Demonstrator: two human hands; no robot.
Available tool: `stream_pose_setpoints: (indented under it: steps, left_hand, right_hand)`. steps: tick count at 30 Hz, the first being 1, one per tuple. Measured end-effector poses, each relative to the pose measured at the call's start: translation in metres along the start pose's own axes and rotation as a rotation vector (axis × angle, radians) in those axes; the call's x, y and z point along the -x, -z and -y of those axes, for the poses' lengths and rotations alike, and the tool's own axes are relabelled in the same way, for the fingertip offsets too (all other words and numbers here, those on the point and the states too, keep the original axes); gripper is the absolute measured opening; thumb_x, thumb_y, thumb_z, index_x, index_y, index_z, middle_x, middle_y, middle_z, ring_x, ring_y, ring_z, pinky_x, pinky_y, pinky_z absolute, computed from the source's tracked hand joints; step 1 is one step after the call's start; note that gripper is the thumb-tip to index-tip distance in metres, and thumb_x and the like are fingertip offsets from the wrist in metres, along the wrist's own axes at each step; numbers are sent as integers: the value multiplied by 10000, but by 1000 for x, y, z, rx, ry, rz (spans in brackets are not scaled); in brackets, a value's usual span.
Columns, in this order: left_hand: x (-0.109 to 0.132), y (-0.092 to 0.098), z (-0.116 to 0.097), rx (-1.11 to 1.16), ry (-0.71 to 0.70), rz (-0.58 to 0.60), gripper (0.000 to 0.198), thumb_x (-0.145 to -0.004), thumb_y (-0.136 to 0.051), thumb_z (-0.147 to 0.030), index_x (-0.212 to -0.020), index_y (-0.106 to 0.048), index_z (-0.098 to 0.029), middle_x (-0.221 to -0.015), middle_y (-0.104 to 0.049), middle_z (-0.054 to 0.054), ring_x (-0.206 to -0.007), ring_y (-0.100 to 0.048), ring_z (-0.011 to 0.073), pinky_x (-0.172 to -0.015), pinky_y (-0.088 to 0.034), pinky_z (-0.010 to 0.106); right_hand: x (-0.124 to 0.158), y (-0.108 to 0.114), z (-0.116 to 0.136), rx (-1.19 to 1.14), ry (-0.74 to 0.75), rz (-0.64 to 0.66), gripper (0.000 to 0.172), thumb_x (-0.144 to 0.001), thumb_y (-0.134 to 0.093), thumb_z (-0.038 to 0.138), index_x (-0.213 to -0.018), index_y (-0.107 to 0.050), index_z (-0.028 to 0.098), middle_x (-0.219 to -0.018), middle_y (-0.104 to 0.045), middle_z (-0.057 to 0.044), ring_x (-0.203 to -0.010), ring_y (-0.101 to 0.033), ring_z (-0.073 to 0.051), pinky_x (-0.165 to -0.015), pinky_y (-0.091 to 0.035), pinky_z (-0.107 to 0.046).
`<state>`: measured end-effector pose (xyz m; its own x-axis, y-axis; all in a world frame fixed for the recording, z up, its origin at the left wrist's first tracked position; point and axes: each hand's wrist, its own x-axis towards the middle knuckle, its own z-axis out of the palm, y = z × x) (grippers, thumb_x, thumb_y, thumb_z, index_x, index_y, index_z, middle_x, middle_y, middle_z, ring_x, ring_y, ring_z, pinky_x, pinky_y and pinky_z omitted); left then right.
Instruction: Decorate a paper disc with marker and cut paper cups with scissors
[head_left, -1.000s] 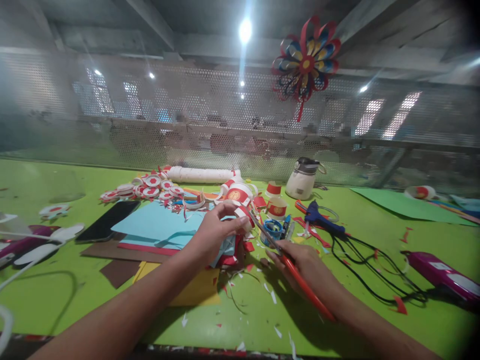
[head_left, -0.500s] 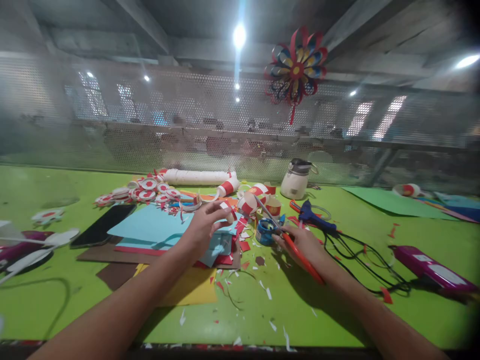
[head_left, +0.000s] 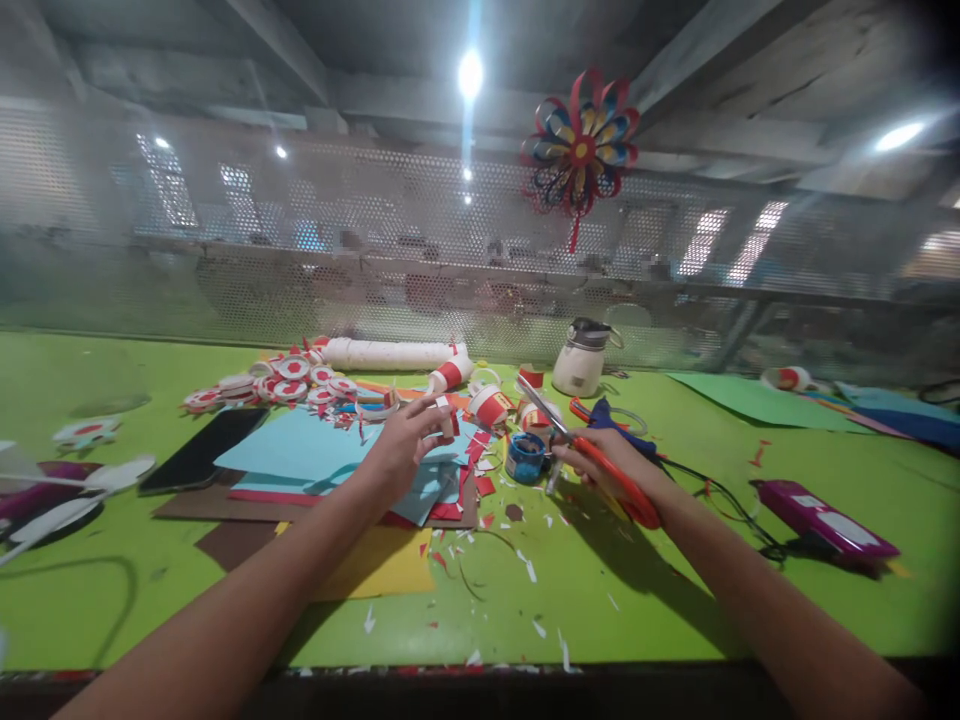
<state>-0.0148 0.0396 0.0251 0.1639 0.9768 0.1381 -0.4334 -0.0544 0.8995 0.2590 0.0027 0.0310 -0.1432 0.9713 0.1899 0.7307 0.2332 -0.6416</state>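
Observation:
My left hand (head_left: pixel 405 440) pinches a small red and white paper piece (head_left: pixel 448 420) above a stack of light blue sheets (head_left: pixel 300 450). On the right, my right hand (head_left: pixel 600 460) is wrapped round orange-handled scissors (head_left: pixel 622 480), their blades pointing up and to the left. Just left of that hand stands a blue tape roll (head_left: pixel 526 458). Cut red and white paper cups (head_left: pixel 490 406) lie behind it, between my hands. Red and white paper scraps (head_left: pixel 484 486) are scattered on the green table (head_left: pixel 645 620).
Red and white discs (head_left: pixel 291 368) are piled at the back left, near a white roll (head_left: pixel 390 354) and a black phone (head_left: pixel 202 450). A pot (head_left: pixel 581 360) stands at the back. A blue glue gun (head_left: pixel 619 425) and purple device (head_left: pixel 825 520) lie right.
The scissors have swung more upright, with my right hand slightly higher. The paper piece in my left hand has turned. The view has shifted a little to the right.

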Motion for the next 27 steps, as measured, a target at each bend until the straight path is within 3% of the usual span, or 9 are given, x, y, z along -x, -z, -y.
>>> stream_pose_setpoints:
  steps: [8, 13, 20, 27]
  left_hand:
    - [6, -6, -14, 157, -104, 81, 447, -648, -804, -195, -1080, -691, -170, -1041, -692, 92, -928, -651, 202, -856, -525, 352]
    - [5, -3, -15, 166, -175, 104, 479, -662, -809, -198, -1124, -682, -178, -1037, -699, 100, -938, -661, 211, -896, -510, 381]
    - [6, -5, -21, 163, -233, 72, 444, -682, -801, -228, -1098, -659, -170, -1028, -691, 87, -888, -658, 184, -869, -517, 367]
    - [8, -7, -19, 179, -148, 84, 414, -733, -752, -242, -1127, -642, -174, -1006, -696, 92, -895, -659, 205, -865, -521, 400]
  right_hand:
    - [19, -5, 38, 59, 102, -78, 319, -802, -569, 385, -954, -712, 144, -641, -643, -35, -542, -567, -168, -487, -434, -260]
    - [29, -19, 64, 54, 228, -55, 308, -861, -520, 381, -963, -687, 142, -768, -666, -51, -591, -580, -154, -558, -459, -266]
    - [20, -44, 68, 53, 311, -71, 281, -900, -499, 391, -863, -649, 157, -722, -633, -36, -650, -563, -175, -604, -451, -280]
    - [25, -52, 63, 25, 324, -32, 299, -914, -496, 422, -823, -630, 170, -682, -611, -12, -603, -543, -156, -562, -442, -256]
